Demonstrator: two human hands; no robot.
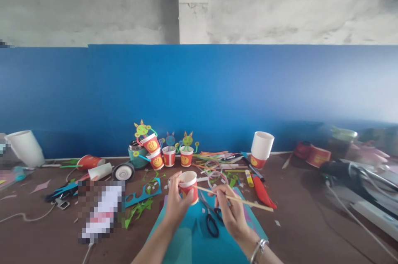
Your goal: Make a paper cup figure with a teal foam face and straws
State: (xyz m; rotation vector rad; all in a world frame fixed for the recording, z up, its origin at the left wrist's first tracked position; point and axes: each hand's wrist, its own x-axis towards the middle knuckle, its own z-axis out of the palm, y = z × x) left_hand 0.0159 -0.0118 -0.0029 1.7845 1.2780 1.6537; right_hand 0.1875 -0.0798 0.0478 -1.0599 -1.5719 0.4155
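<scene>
My left hand (178, 199) is wrapped round a red and white paper cup (190, 183), held upright above the blue paper (177, 243). Between the fingers of my right hand (228, 210) is a thin wooden stick (253, 204), slanting down to the right. Its left end meets the cup's side; whether it pierces the wall I cannot tell. Black-handled scissors (212, 226) lie on the paper between my hands. Just behind the cup is a roll of clear tape (217, 179).
Behind stand paper cups with animal figures (187, 156), beside a teal thermos (137, 154). A cup stack (262, 148), glue stick (249, 178) and red bag-like item (262, 191) are to the right. Blue cut-out scraps (144, 194) and a pixelated object (102, 210) lie left.
</scene>
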